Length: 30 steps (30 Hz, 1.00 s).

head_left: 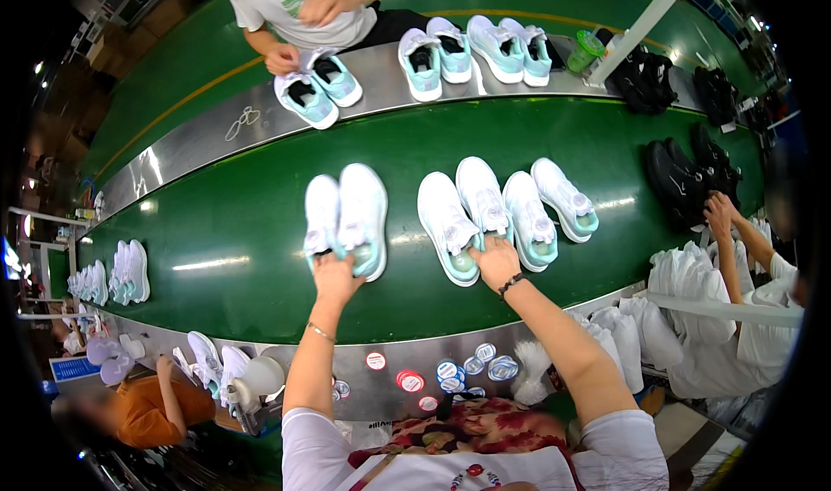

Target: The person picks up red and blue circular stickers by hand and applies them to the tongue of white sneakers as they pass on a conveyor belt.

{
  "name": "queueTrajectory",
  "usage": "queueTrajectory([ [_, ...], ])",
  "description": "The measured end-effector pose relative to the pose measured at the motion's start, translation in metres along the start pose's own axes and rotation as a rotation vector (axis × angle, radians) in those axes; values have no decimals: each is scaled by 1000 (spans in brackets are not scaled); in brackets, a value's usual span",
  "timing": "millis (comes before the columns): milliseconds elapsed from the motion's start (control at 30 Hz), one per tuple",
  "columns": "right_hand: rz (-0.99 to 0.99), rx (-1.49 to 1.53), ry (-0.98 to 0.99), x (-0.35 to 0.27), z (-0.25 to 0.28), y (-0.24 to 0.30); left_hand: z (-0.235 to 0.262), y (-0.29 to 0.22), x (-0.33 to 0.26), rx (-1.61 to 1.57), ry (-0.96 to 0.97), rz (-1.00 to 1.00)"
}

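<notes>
Now | left hand point(334, 275) grips white pair point(348, 218) | right hand point(495, 262) seemingly touching next pair point(467, 214)

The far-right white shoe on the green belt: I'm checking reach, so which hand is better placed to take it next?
Probably the right hand: it rests at the heels of the neighbouring pair, close to that shoe. The left hand grips another pair farther left.

Open green belt point(234, 257) left of white shoes point(346, 218).

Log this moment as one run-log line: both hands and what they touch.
left hand: on heels of white shoe pair | right hand: at heels of next pair | surface: green belt
</notes>
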State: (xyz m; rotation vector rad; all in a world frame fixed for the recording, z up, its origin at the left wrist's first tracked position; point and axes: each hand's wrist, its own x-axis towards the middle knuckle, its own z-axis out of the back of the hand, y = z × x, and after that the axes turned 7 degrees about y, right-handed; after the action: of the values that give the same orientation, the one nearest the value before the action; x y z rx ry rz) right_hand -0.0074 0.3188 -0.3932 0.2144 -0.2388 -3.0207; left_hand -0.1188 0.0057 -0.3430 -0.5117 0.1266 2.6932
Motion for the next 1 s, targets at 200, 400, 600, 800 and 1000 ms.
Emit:
queueTrajectory([
  [200,71,68,-208,-31,21,-22,17,-85,-20,-26,-469,29],
  [400,-10,6,-144,-32,22,-15,-26,-170,-11,-731,-16,25],
  [600,-13,-108,-235,-79,32,-77,-51,-164,21,-783,67,12],
  [800,-356,-248,-209,-67,32,-171,-29,-155,30,-705,-109,-84],
  [1000,-561,-185,-325,-61,56,-154,-36,-149,14,-761,-85,-78],
])
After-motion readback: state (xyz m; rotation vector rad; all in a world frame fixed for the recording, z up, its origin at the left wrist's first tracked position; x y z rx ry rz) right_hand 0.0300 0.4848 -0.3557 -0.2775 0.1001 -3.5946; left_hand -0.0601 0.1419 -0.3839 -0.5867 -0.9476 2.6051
